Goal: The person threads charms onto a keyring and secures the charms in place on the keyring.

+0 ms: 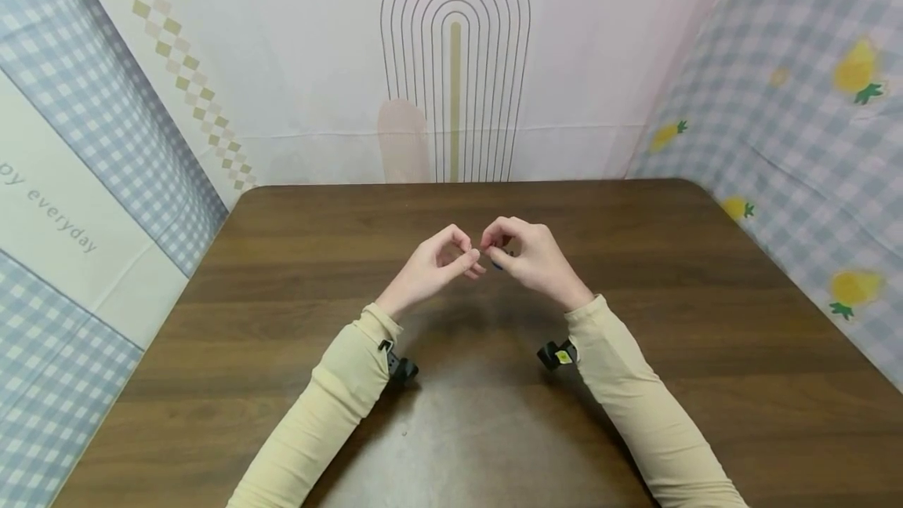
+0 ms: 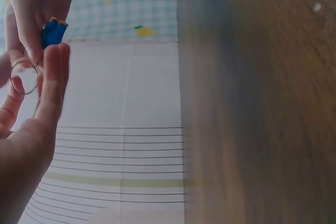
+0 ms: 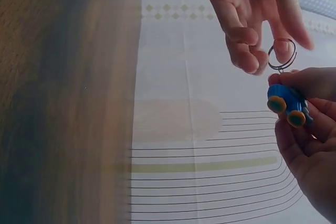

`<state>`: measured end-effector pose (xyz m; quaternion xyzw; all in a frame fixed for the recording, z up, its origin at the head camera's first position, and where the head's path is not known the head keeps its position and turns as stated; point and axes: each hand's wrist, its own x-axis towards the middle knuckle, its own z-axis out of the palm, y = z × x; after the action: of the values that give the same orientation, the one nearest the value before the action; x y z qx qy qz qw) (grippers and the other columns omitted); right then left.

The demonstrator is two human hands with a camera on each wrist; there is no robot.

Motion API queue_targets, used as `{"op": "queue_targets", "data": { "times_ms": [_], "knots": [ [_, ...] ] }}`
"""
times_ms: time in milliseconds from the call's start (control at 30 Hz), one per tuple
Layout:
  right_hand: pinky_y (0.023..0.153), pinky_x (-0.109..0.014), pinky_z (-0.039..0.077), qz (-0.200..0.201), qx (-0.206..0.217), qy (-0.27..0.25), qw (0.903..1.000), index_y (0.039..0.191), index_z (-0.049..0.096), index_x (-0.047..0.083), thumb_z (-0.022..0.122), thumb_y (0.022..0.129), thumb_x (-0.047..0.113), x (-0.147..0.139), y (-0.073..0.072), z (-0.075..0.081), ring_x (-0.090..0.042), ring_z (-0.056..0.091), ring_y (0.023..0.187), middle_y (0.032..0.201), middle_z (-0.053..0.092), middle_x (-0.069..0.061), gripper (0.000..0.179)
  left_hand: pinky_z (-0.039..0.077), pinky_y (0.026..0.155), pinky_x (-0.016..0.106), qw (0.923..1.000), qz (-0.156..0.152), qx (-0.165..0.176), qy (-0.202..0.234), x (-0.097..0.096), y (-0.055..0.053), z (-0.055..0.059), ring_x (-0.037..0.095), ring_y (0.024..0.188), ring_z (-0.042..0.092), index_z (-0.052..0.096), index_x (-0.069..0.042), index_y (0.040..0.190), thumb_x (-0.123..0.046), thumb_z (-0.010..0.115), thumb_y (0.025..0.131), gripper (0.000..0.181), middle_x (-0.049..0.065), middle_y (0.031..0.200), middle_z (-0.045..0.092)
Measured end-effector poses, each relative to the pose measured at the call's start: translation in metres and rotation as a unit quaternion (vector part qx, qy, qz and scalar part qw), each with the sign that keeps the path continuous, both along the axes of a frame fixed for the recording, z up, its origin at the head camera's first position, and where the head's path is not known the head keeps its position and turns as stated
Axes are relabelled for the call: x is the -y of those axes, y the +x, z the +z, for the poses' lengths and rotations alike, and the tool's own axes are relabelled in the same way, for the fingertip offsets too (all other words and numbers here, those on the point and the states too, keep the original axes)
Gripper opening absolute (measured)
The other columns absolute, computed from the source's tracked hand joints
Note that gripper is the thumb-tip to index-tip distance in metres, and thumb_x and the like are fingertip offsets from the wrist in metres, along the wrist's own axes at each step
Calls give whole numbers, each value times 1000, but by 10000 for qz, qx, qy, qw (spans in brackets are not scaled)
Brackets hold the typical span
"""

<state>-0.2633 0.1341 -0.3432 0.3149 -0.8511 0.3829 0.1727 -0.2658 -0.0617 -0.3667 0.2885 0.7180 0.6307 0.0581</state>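
A small keychain with a blue figure (image 3: 286, 100) and a thin metal split ring (image 3: 271, 59) is held up between both hands. My right hand (image 1: 538, 259) pinches the blue figure, whose two orange-rimmed round ends stick out below the thumb. Across from it, my left hand (image 1: 432, 266) has thumb and index finger curled together at the ring. A left fingertip shows through the ring (image 2: 23, 93) in the left wrist view, where fingers partly hide the blue figure (image 2: 53, 32). In the head view the hands nearly meet, and only a speck of blue appears by the right thumb.
Below the hands lies a brown wooden table (image 1: 282, 382) with rounded far corners. A white cloth with arch lines (image 1: 455, 61) hangs behind it, and checked cloths (image 1: 790, 147) close off both sides. A small black camera sits on each wrist.
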Motion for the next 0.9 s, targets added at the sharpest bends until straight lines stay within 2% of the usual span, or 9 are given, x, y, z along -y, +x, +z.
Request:
{"op": "queue_targets", "data": {
  "times_ms": [67,133,300,400,500,633,733,833,900],
  "knots": [
    [69,-38,51,13,-43,47,10000,86,66,7,67,86,-1,1,0,0,-15,57,77,81,66,-6,8,56,85,54,9999,11,73,132,-1,0,-1,23,86,73,50,0,96,-8,59,95,13,29,105,64],
    [69,-37,50,-4,-110,80,9999,86,66,7,67,85,-2,1,0,-1,-15,57,77,80,66,-6,9,57,84,52,9993,48,163,336,-2,-1,-3,23,86,73,50,2,95,-5,60,94,12,31,105,62],
    [71,-29,48,-81,-193,74,9998,84,65,7,67,84,-4,0,-1,-3,-15,57,77,80,65,-5,11,58,84,49,9942,225,427,958,0,-1,-1,13,80,72,46,6,95,10,59,89,15,34,100,61],
    [72,-24,46,-99,-155,55,9998,84,65,7,66,84,-4,-1,-2,-3,-15,57,78,80,65,-5,11,55,87,54,9919,238,554,1121,2,-1,2,11,78,71,48,8,100,12,59,88,16,36,101,61],
    [71,-24,46,-103,-135,59,9998,85,65,7,67,84,-3,0,-1,-2,-14,57,78,80,65,-5,11,55,88,53,9909,266,711,1116,3,0,4,11,78,71,51,9,104,9,60,89,17,25,96,66],
    [71,-24,46,-106,-165,53,9998,85,65,7,66,84,-4,1,-1,-1,-14,57,77,78,65,-5,11,57,87,48,9887,392,902,1133,1,1,6,13,77,70,52,14,110,6,62,89,25,0,86,69],
    [71,-24,45,-83,-131,42,9999,85,65,8,66,84,-3,2,0,-1,-13,57,76,78,65,-4,11,54,90,52,9866,588,1010,1139,-2,3,6,11,75,69,51,14,115,5,63,89,30,-6,83,67],
    [71,-23,45,-55,-94,41,9999,85,65,8,67,84,-3,3,0,-1,-13,56,76,78,65,-4,11,52,94,55,9834,898,1130,1098,-4,4,5,8,73,69,56,9,118,4,64,89,30,-2,84,66],
    [71,-23,45,-42,-97,54,9999,86,65,8,67,84,-3,3,0,-1,-13,57,76,78,65,-4,11,50,96,56,9821,1039,1194,1021,-4,4,4,7,73,69,60,7,118,3,63,90,29,10,90,69]
  ]
}}
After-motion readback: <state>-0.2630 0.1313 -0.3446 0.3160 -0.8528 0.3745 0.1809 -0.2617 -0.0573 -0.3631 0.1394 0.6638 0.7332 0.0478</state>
